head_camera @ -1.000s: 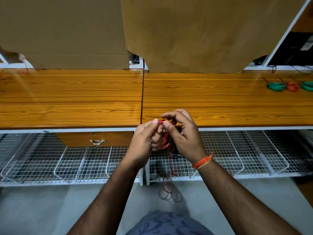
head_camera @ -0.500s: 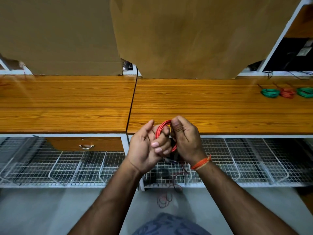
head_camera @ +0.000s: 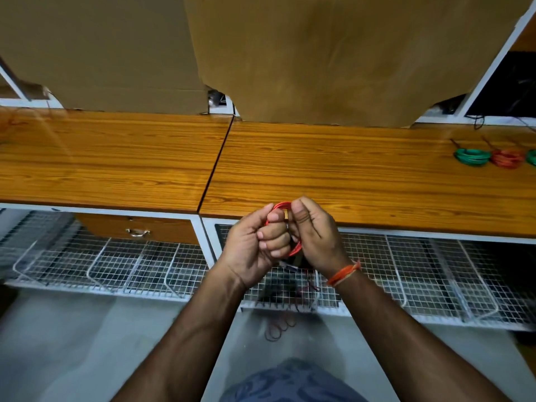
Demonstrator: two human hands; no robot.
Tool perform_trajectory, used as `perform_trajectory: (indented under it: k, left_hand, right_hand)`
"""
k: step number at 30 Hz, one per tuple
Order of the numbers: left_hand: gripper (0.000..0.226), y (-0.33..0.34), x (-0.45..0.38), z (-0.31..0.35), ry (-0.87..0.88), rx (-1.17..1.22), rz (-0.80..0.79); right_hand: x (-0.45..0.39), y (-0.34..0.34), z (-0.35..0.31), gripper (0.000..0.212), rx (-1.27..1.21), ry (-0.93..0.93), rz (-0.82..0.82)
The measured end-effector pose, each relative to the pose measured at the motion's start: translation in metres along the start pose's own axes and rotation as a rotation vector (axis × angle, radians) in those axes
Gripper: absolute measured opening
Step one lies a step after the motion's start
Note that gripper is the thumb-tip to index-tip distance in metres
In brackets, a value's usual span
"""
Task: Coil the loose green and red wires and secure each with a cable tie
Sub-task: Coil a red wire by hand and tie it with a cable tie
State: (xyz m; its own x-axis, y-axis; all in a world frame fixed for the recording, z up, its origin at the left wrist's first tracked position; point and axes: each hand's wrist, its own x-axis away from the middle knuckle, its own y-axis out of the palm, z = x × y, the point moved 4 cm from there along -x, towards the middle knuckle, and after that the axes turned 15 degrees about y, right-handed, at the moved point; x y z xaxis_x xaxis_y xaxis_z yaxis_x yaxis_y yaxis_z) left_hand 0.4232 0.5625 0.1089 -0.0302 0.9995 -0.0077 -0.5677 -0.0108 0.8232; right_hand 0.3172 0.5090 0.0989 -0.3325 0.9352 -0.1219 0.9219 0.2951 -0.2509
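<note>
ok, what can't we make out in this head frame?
- Red coil: mostly covered by the left hand and right hand; tie not visible.
- Loose wire end: dim, thin, blurred under the wire rack.
- Far-right green coil: cut off by the frame edge.

Two brown cardboard sheets stand at 12 o'clock, behind the wooden surface; a dark seam divides this surface in two parts. Under its front edge, at 9 o'clock, is a wooden drawer with a metal handle. Below runs a white wire rack with several compartments, from 9 to 3 o'clock. At 2 o'clock a white frame stands beside a dark opening. The grey floor lies at 7 o'clock.
</note>
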Motion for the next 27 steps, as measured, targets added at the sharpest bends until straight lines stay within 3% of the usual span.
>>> perform_trajectory:
  k: [5,7,12,16,20,24,27]
  left_hand:
    - [0.041,-0.016,-0.002,0.009,0.158,0.075,0.177]
    - [0.045,-0.026,-0.003,0.023,0.245,0.11,0.255]
    - [0.034,-0.043,0.001,0.048,0.42,0.08,0.386]
    - [0.032,-0.044,0.002,0.047,0.483,-0.306,0.389]
    - [0.032,-0.036,0.009,0.049,0.502,-0.828,0.233]
    - [0.041,-0.038,0.016,0.048,0.507,-1.148,0.13]
    - [0.036,-0.043,0.019,0.053,0.488,-1.135,0.073]
  right_hand:
    - [0.009,-0.013,0.039,0.02,-0.011,0.142,-0.206]
    - [0.014,-0.025,0.061,0.005,0.022,0.205,-0.205]
    - [0.021,-0.046,0.073,0.027,0.152,0.152,-0.108]
    - [0.024,-0.023,0.028,0.013,0.362,-0.145,-0.173]
    - [0.021,0.003,-0.022,0.012,0.432,-0.382,-0.175]
    - [0.011,0.015,-0.055,0.012,0.404,-0.386,-0.241]
    - [-0.003,0.014,-0.067,0.015,0.313,-0.293,-0.273]
